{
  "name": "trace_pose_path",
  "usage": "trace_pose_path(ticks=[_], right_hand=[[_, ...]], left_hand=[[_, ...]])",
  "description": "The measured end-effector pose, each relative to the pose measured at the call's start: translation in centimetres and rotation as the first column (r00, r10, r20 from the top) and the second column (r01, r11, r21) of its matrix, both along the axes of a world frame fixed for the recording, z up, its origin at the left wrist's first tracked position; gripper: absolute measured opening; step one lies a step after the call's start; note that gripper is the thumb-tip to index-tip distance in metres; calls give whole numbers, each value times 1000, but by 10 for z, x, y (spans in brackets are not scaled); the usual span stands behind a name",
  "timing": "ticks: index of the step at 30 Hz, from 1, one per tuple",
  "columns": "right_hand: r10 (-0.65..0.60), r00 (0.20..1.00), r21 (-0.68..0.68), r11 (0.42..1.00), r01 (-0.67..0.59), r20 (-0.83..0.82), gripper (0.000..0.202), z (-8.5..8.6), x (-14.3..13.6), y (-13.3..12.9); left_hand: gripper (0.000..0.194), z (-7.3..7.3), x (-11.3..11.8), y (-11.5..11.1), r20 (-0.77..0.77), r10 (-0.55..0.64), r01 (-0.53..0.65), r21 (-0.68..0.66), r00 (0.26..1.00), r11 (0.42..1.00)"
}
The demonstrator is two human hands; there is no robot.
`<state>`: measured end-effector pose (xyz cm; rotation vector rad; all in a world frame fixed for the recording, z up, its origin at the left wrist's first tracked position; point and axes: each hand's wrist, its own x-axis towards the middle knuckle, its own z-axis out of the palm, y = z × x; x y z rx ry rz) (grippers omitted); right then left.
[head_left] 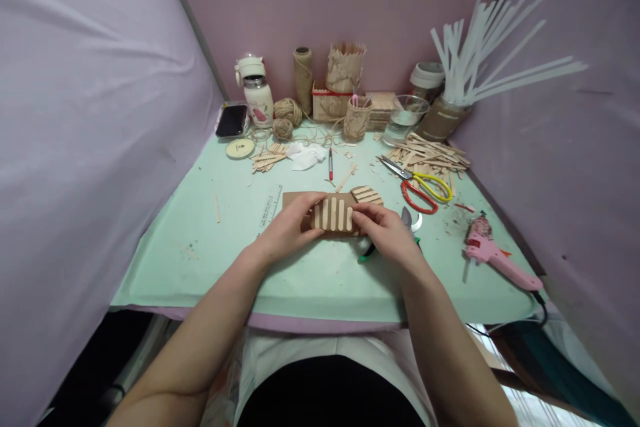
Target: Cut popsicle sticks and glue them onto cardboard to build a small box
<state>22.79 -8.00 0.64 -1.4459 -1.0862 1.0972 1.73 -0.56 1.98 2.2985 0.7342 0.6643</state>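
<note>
A small cardboard piece with pale wooden craft sticks laid across it in stripes (333,215) is between my two hands. My left hand (294,221) grips its left end, thumb at the near edge and fingers at the far edge. At the right end, my right hand (384,228) pinches the edge by the last stick. Beneath lies a larger brown cardboard sheet (295,199). Just behind my right hand sits a rounded cardboard piece with similar stripes (367,195). Green-handled cutters (367,255) are partly hidden under my right hand.
Scissors with red and yellow handles (420,190) and a pink glue gun (495,259) lie right. Behind are a craft stick pile (430,155), a water cup (403,121), glue sticks in a jar (443,119), twine balls (287,111) and a bottle (259,103). A ruler (270,210) lies left.
</note>
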Motion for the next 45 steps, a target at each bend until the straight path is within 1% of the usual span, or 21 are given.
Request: trace_pose_path(ticks=[2, 6, 12, 14, 15, 17, 18, 19, 20, 22, 23, 24, 25, 26, 27, 30, 33, 36, 41, 43, 45], right_hand=[[-24, 1000, -11, 1000, 24, -15, 32, 1, -1, 0], [-20, 999, -7, 1000, 20, -27, 30, 2, -2, -1], [-30, 999, 8, 1000, 29, 24, 27, 1, -3, -3], [-36, 999, 17, 999, 35, 22, 27, 1, -3, -3], [-40, 999, 22, 999, 40, 15, 27, 2, -2, -3], [-55, 998, 28, 998, 55, -5, 28, 3, -2, -3], [-65, 998, 30, 997, 65, -13, 28, 4, -1, -3], [-74, 997, 32, 997, 75, -16, 28, 5, -1, -4], [-80, 997, 35, 996, 81, -15, 28, 5, -1, -4], [-78, 997, 40, 996, 78, -8, 26, 6, -2, -4], [-71, 997, 38, 997, 71, -8, 26, 6, -3, -3], [-64, 998, 34, 997, 65, -12, 26, 6, -4, -3], [-60, 998, 29, 998, 61, -20, 26, 5, -6, -3], [-56, 998, 24, 998, 57, -29, 27, 5, -7, -3], [-53, 998, 19, 998, 53, -38, 27, 5, -7, -3], [-27, 998, 13, 1000, 27, -63, 28, 6, -9, -4], [-12, 994, 4, 1000, 12, -112, 24, 8, -10, -5], [-56, 989, 3, 998, 57, -136, 22, 10, -13, -6], [-117, 988, 36, 992, 121, -101, 21, 12, -18, -8], [-100, 990, 35, 994, 103, -96, 20, 11, -17, -8], [-52, 993, 32, 998, 55, -103, 23, 10, -14, -7]], left_hand=[[57, -1, 0, 0, 2, -6, 6, 13, 1000, 1000], [58, -3, 0, 0, 28, -36, 34, 49, 999, 998], [56, -4, 0, -2, 57, -67, 64, 54, 996, 997], [56, -3, 0, -3, 79, -60, 60, 9, 995, 998], [58, -2, 0, -3, 103, -51, 55, -43, 993, 998], [71, 0, 1, -3, 181, -12, 54, -225, 983, 973], [78, 1, 1, -3, 224, 20, 61, -348, 974, 936], [82, 2, 2, -3, 258, 57, 75, -475, 964, 877], [81, 3, 2, -3, 277, 97, 90, -591, 956, 801], [67, 4, 4, -2, 262, 175, 93, -763, 949, 639], [59, 4, 5, -1, 237, 207, 80, -817, 949, 572], [53, 4, 6, -1, 213, 235, 63, -851, 948, 521], [49, 4, 7, -1, 194, 263, 44, -872, 945, 487], [46, 4, 7, -1, 183, 291, 27, -883, 939, 468], [43, 4, 8, -1, 182, 315, 18, -887, 931, 461], [41, 6, 8, -2, 216, 361, 22, -882, 907, 470], [43, 9, 8, -3, 227, 374, 21, -876, 899, 482], [46, 10, 9, -3, 233, 372, 23, -872, 899, 489], [47, 7, 9, -2, 231, 344, 20, -854, 910, 520], [47, 6, 8, -2, 228, 341, 15, -850, 912, 527], [47, 5, 8, -1, 228, 339, 14, -846, 913, 533]])
